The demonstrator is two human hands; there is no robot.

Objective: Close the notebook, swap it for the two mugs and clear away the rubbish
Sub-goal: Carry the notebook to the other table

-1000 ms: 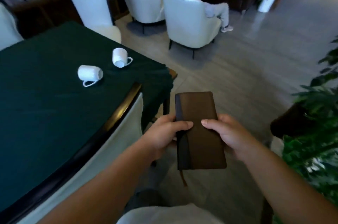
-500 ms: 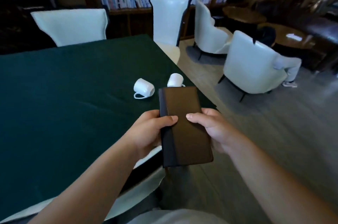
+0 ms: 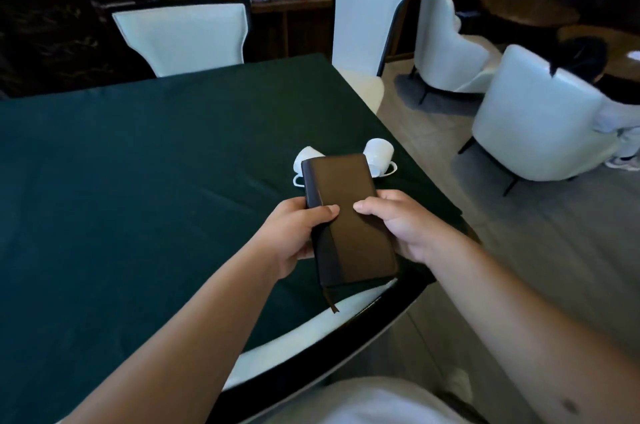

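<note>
Holding the closed notebook [image 3: 348, 221] above the tabletop [image 3: 138, 164] with both hands, left hand [image 3: 294, 236] and right hand [image 3: 401, 224] fingers pinching its long edges, thumbs on top, I risked clipping the two tipped mugs [image 3: 377, 153] at twelve o'clock if I lowered it blind.

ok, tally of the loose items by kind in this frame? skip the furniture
Notebook: 1, shut, held in left hand and right hand
White mugs: 2, lying on the green tablecloth: one partly behind the notebook, one to its right
Rubbish: 0 in view
Total: 3
</note>
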